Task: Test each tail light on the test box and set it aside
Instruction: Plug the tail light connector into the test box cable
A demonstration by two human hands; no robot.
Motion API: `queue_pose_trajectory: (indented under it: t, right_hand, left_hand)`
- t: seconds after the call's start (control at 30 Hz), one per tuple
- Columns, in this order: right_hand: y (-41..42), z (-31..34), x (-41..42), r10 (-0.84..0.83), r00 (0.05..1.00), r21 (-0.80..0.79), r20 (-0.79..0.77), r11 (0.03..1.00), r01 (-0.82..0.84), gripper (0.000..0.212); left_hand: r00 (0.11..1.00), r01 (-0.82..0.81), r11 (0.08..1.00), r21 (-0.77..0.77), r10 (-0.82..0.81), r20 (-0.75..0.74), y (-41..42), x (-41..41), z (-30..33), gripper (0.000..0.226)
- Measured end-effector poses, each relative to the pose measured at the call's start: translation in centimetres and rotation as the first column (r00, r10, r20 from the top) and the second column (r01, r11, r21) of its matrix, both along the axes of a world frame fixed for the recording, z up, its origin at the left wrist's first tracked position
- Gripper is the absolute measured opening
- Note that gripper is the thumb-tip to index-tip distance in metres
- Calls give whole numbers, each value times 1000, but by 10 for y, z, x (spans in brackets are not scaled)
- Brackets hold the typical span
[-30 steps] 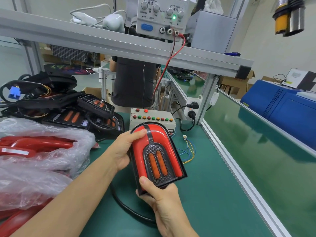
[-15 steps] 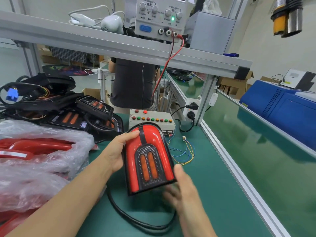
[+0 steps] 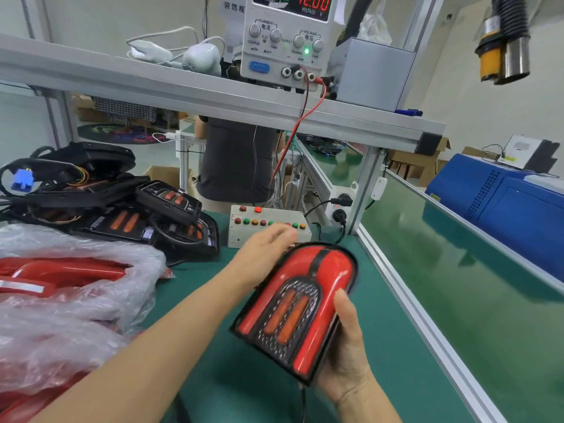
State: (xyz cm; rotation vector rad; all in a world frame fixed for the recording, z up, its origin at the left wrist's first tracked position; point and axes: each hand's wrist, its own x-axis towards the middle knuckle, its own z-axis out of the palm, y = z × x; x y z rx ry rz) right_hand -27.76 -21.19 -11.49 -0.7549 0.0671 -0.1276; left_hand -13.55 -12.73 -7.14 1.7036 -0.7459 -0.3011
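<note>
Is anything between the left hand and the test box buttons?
Nothing visible: the left hand reaches out directly in front of the test box, while the right hand grips the tail light nearer the camera.

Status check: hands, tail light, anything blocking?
Right hand grips tail light. Left hand open, reaching at test box. Nothing in the way.

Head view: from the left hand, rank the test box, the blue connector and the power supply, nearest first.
Measured from the left hand:
1. Test box, just beyond the fingers, which reach over its near edge.
2. Power supply, up on the shelf, above and behind the test box.
3. Blue connector, far left, in the pile of black lamp parts.
</note>
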Motion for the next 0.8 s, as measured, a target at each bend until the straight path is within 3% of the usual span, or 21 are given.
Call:
queue_pose_trajectory:
  t: [0.03, 0.07, 0.1, 0.17, 0.2, 0.23, 0.27, 0.4, 0.5, 0.57, 0.63, 0.73, 0.8]
  right_hand:
    - [-5, 4, 0, -83, 996, 18, 36, 996, 83, 87]
    - [-11, 9, -1, -179, 981, 22, 78, 984, 178, 85]
    - [-18, 15, -1, -268, 956, 25, 119, 963, 267, 82]
    - [-31, 25, -2, -402, 901, 39, 161, 915, 402, 67]
    - [-35, 29, -3, -448, 879, 40, 166, 893, 448, 53]
    - [-39, 31, -3, -484, 860, 41, 163, 874, 484, 44]
    - [-42, 35, -2, -512, 843, 42, 165, 857, 513, 44]
    - [-49, 54, 1, -603, 771, 64, 206, 794, 604, 87]
    - [-55, 71, 1, -652, 715, 98, 252, 752, 652, 101]
    - [-63, 83, 0, -691, 666, 133, 280, 715, 686, 107]
    - [-73, 94, -2, -729, 617, 151, 297, 674, 723, 113]
    - [-84, 101, -4, -750, 589, 167, 302, 650, 741, 109]
    - [-83, 95, -2, -738, 633, 163, 233, 671, 723, 85]
  left_hand:
    - [972, -157, 964, 216, 113, 205, 10, 7, -2, 23]
    - [911, -314, 844, 434, 139, 389, 22, 14, -6, 28]
    - [872, -417, 667, 617, 102, 478, 36, 19, -11, 37]
    - [913, -384, 345, 856, 5, 407, 61, 20, -27, 55]
    - [939, -327, 266, 907, -13, 343, 68, 19, -35, 57]
    - [952, -296, 243, 924, -10, 307, 73, 18, -42, 54]
    - [953, -292, 257, 921, 3, 302, 75, 18, -48, 48]
    - [912, -399, 357, 845, 60, 406, 65, 22, -53, 13]
    - [896, -441, 483, 757, 189, 402, 57, 26, -54, 7]
    - [856, -516, 612, 600, 332, 397, 58, 32, -51, 13]
    - [767, -630, 685, 366, 474, 433, 62, 35, -46, 17]
    - [663, -711, 674, 199, 549, 509, 68, 37, -40, 30]
    - [655, -712, 676, 191, 541, 527, 69, 39, -41, 29]
